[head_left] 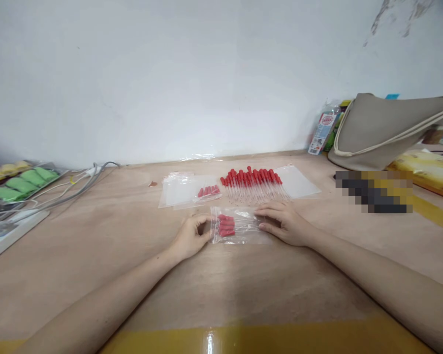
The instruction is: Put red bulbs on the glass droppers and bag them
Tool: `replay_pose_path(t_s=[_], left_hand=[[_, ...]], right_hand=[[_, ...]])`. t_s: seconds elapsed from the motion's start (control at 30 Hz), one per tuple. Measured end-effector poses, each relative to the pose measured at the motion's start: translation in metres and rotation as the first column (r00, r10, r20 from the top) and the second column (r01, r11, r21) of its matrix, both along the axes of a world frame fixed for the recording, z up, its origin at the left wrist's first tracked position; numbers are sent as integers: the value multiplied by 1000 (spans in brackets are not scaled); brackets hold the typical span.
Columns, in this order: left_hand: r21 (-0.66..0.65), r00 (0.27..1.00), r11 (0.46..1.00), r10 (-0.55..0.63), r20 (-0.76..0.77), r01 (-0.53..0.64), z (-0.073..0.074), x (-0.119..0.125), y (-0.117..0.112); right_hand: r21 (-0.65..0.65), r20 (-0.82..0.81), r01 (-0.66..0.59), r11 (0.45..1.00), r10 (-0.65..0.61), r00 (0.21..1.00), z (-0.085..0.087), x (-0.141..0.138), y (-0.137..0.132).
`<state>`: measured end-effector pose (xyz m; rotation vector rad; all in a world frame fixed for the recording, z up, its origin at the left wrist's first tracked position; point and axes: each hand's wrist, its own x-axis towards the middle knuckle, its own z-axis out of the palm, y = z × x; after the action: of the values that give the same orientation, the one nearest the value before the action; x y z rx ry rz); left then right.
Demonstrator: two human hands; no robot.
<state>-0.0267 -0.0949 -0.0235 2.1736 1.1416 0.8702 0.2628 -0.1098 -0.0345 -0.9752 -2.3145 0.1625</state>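
Note:
A clear plastic bag (249, 233) lies flat on the table in front of me. Inside it are several glass-like droppers with red rubber bulbs (227, 226), bulbs to the left and thin tubes to the right. My left hand (194, 236) grips the bag's left end between thumb and fingers. At the other end, my right hand (286, 223) has thumb and fingers closed on the bag, over the tube ends. Just behind the bag, a row of loose red-bulbed droppers (253, 179) lies side by side, tubes pointing towards me.
Flat plastic bags (175, 191) lie behind my left hand, beside a filled bag of droppers (208, 191). Another flat bag (299, 182) is at right. A grey-beige pouch (384, 130), bottle (323, 130) and yellow packet (428, 172) stand right; power strip (18, 228) and cables (83, 187) left.

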Motion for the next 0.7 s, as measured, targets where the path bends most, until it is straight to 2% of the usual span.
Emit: replay_pose_path(t_s=[0.33, 0.47, 0.53, 0.63, 0.7], left_hand=[[-88, 992, 996, 28, 120, -17, -5, -2, 0], [-18, 957, 978, 206, 202, -207, -4, -4, 11], [80, 956, 961, 249, 155, -263, 2, -2, 23], [214, 977, 958, 208, -55, -192, 17, 9, 51], [233, 959, 955, 224, -172, -181, 27, 23, 73]], right_hand=[[-76, 68, -34, 997, 39, 997, 5, 1, -3], [-98, 44, -48, 994, 53, 998, 4, 1, -2], [-103, 34, -59, 993, 63, 997, 3, 1, -1], [-110, 19, -70, 991, 73, 997, 3, 1, 0], [-112, 13, -73, 991, 75, 997, 3, 1, 0]])
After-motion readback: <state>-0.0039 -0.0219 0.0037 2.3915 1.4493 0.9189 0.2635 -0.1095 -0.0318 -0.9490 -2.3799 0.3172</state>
